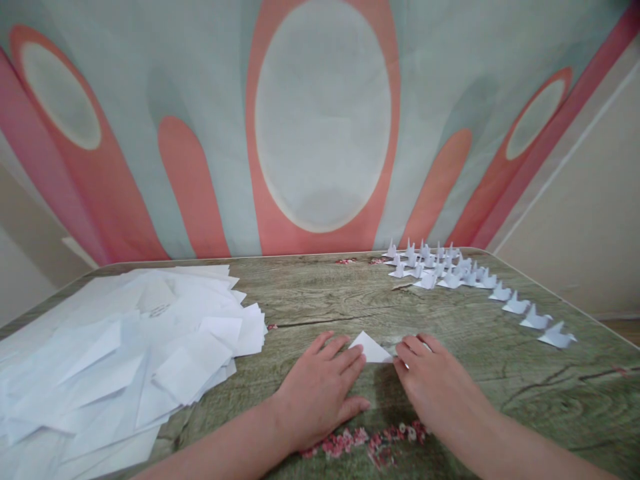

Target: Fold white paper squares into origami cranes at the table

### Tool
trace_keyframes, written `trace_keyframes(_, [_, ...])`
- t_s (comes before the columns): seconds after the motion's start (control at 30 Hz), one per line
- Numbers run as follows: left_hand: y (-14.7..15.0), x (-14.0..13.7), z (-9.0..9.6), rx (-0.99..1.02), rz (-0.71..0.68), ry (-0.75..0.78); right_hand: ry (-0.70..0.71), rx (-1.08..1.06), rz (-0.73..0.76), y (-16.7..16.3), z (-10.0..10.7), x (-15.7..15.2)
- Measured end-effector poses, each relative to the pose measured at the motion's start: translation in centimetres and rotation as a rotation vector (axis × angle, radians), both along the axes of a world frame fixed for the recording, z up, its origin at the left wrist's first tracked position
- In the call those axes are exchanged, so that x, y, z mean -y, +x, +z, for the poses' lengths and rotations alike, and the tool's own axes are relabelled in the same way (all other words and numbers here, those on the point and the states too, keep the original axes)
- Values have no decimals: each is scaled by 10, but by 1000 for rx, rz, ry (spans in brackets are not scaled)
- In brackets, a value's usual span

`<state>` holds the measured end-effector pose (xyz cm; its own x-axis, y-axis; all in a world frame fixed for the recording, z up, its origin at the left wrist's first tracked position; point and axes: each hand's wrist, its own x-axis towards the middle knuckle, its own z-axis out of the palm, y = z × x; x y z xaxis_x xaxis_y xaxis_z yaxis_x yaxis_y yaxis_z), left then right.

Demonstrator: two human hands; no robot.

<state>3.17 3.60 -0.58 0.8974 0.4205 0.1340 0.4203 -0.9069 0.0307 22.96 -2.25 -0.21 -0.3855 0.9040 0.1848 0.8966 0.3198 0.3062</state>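
Observation:
A small white sheet of paper, folded into a triangle [371, 348], lies on the wooden table between my hands, its point facing away from me. My left hand [325, 383] rests flat with its fingers spread, the fingertips touching the paper's left side. At the right corner, my right hand [425, 370] has its fingers curled together, pinching the paper's edge. Part of that corner is hidden under the fingers.
A broad, loose pile of white paper sheets [195, 360] covers the table's left side. Several folded paper cranes [453, 277] stand in rows at the back right, running down the right edge. Behind the table [300, 287] hangs a patterned cloth [320, 120].

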Motion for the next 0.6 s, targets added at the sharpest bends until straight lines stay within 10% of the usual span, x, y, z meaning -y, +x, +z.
trace_keyframes(0.6, [-3,0,7,-17,34,1,27,-13,27,-8,-15,-5])
